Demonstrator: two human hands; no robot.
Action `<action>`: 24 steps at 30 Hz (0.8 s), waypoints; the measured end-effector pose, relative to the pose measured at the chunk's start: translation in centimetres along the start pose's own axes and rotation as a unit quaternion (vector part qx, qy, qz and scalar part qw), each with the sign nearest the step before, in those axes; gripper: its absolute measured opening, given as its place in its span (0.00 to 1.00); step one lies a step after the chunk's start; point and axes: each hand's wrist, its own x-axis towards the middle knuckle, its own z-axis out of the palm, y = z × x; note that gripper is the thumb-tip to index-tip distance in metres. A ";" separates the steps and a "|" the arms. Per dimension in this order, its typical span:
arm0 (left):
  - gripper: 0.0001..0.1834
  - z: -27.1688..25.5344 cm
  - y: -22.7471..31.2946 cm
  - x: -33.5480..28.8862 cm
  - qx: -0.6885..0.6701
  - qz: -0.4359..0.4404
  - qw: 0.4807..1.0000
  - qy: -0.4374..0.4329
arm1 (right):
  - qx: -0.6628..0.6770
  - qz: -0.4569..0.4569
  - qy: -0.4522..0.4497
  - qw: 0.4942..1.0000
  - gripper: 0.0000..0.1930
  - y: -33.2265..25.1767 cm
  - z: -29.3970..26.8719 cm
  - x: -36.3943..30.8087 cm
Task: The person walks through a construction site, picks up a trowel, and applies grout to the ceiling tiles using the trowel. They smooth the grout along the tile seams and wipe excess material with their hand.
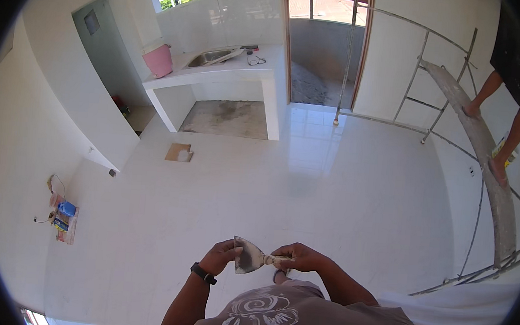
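A putty knife (249,256) with a wide, smeared metal blade is held in front of my body, its blade to the left and its handle to the right. My left hand (224,254) pinches the blade at its outer edge, and a dark band sits on that wrist. Around the pale handle, the fingers of my right hand (299,257) are closed. Both hands are above the white tiled floor (208,201).
At the right, a person (512,121) stands barefoot on a plank (476,137) across metal scaffolding (426,102). A white counter (230,71) at the back carries a sink (213,57) and a pink bucket (158,60). Cardboard (175,152) lies on the floor; a blue container (67,209) stands left.
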 end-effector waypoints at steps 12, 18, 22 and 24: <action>0.13 -7.8 13.8 31.4 0.000 0.013 0.998 0.064 | 0.077 -0.025 0.064 0.995 0.22 -9.3 -32.8 20.6; 0.09 -12.3 20.2 53.4 0.009 -0.010 1.000 -0.002 | 0.176 0.033 0.206 0.962 0.23 -9.6 -49.2 29.6; 0.07 -14.3 28.8 66.4 0.001 -0.010 0.997 -0.075 | 0.206 0.011 0.237 0.949 0.23 -12.0 -59.0 33.0; 0.07 -14.6 32.9 72.5 0.037 0.000 0.995 -0.097 | 0.237 -0.023 0.249 0.939 0.23 -12.8 -63.6 34.2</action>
